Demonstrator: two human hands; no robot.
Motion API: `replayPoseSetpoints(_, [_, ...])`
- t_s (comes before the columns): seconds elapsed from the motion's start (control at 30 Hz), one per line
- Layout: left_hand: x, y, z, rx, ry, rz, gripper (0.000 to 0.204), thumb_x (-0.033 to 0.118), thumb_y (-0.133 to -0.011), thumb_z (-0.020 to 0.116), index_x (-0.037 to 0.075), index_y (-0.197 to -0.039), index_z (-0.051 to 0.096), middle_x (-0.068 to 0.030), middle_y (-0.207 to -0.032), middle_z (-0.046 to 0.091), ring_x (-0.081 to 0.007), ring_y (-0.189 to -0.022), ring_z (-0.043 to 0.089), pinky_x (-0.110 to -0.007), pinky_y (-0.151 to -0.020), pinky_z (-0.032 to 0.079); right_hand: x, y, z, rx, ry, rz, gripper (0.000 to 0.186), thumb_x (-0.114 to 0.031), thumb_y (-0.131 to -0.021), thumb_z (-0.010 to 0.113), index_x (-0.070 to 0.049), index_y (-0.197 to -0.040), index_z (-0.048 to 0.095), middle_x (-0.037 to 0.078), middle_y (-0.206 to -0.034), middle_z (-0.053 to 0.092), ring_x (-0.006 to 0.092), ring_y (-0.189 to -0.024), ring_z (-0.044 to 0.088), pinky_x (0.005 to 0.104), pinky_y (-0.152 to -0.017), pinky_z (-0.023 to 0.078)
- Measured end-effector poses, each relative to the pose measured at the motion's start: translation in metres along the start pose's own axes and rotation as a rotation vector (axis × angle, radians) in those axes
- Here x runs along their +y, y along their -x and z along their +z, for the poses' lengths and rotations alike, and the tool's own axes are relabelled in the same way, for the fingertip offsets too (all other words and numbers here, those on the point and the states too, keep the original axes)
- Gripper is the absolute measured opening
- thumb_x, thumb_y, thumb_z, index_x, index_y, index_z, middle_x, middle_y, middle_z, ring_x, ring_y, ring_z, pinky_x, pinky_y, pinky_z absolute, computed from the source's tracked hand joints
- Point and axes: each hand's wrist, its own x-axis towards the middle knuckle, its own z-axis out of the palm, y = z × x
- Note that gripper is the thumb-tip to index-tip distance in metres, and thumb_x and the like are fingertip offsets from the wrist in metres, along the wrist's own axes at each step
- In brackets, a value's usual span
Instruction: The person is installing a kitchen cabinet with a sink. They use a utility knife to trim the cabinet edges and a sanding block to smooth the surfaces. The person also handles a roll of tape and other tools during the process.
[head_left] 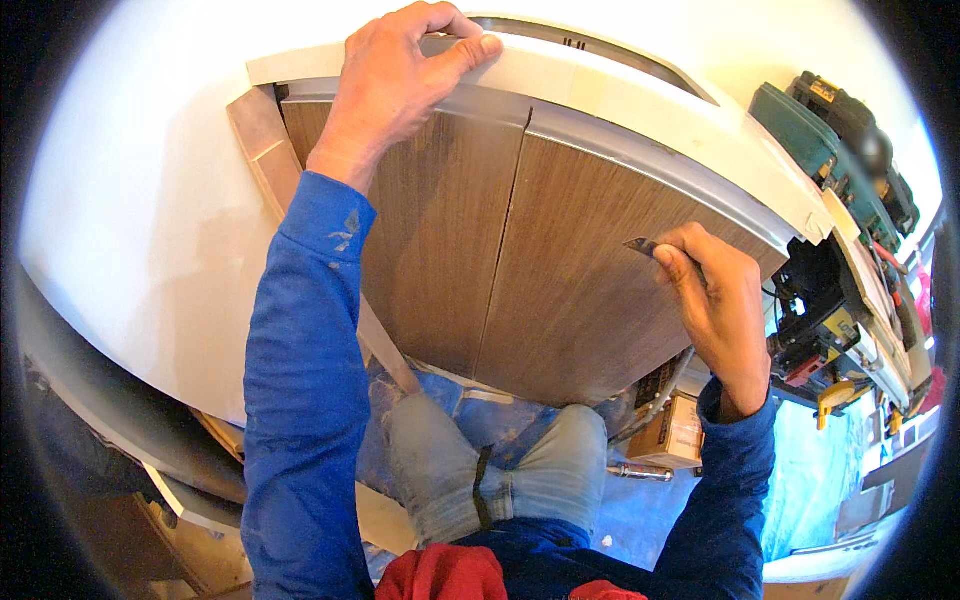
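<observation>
Wood-grain cabinet doors (520, 270) are facing me; my left hand (400, 85) is clamping the white countertop edge (620, 95), my right hand (715, 300) pinching a utility blade (640, 246) against the door—keeping strokes shallow seems wise.

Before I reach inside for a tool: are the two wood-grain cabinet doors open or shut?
Shut. Both wood-grain doors lie flush, only a thin dark seam between them, no interior showing.

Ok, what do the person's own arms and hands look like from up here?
Both hands are bare, with no gloves: the left hand and the right hand. Both forearms wear long, bright blue sleeves that end at the wrists. The left sleeve carries pale paint-like smudges near its cuff; the right sleeve looks plain.
</observation>
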Motion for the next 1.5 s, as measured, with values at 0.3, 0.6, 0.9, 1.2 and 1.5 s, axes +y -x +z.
replayPoseSetpoints(0.3, [-0.009,-0.001,-0.006,-0.045,0.109,0.037,0.028,0.032,-0.099,0.078,0.007,-0.111,0.082,-0.0020,-0.105,0.079,-0.0125,-0.101,0.069,-0.032,-0.096,0.054,0.005,0.005,0.014,0.098,-0.253,0.068,0.012,-0.004,-0.100,0.067,0.001,-0.111,0.068,0.014,-0.086,0.067,0.0232,-0.073,0.070,0.0362,-0.069,0.054])
replayPoseSetpoints(0.6, [-0.005,-0.003,0.003,0.046,0.093,0.013,0.029,0.036,-0.091,0.086,0.008,-0.097,0.083,-0.0023,-0.090,0.076,-0.0132,-0.090,0.069,-0.032,-0.086,0.055,0.002,0.012,0.035,0.014,-0.272,-0.017,0.013,-0.004,-0.101,0.067,0.002,-0.112,0.068,0.014,-0.090,0.069,0.0242,-0.079,0.072,0.0352,-0.072,0.056])
replayPoseSetpoints(0.9, [0.005,-0.003,0.019,0.154,0.002,0.060,0.037,0.043,-0.090,0.087,0.008,-0.089,0.078,-0.0025,-0.087,0.074,-0.0143,-0.087,0.067,-0.034,-0.082,0.054,-0.009,0.014,0.055,-0.082,-0.356,0.033,0.009,-0.005,-0.103,0.066,0.001,-0.109,0.068,0.011,-0.085,0.069,0.0183,-0.075,0.070,0.0331,-0.069,0.055])
replayPoseSetpoints(1.2, [-0.010,-0.004,0.003,0.023,0.000,0.082,0.028,0.036,-0.101,0.075,0.009,-0.102,0.079,-0.0041,-0.096,0.076,-0.0158,-0.095,0.067,-0.034,-0.090,0.052,0.010,0.008,0.037,0.555,-0.266,0.184,0.013,-0.001,-0.095,0.071,-0.004,-0.107,0.070,0.012,-0.093,0.069,0.0271,-0.084,0.069,0.0378,-0.078,0.056])
replayPoseSetpoints(1.5, [-0.007,0.000,0.005,0.011,0.034,0.025,0.040,0.047,-0.100,0.075,0.008,-0.105,0.080,-0.0042,-0.099,0.077,-0.0172,-0.100,0.066,-0.033,-0.095,0.050,0.038,-0.023,0.041,0.937,0.062,-0.031,0.023,0.002,-0.086,0.078,-0.007,-0.105,0.071,0.013,-0.099,0.070,0.0334,-0.093,0.067,0.0417,-0.082,0.054])
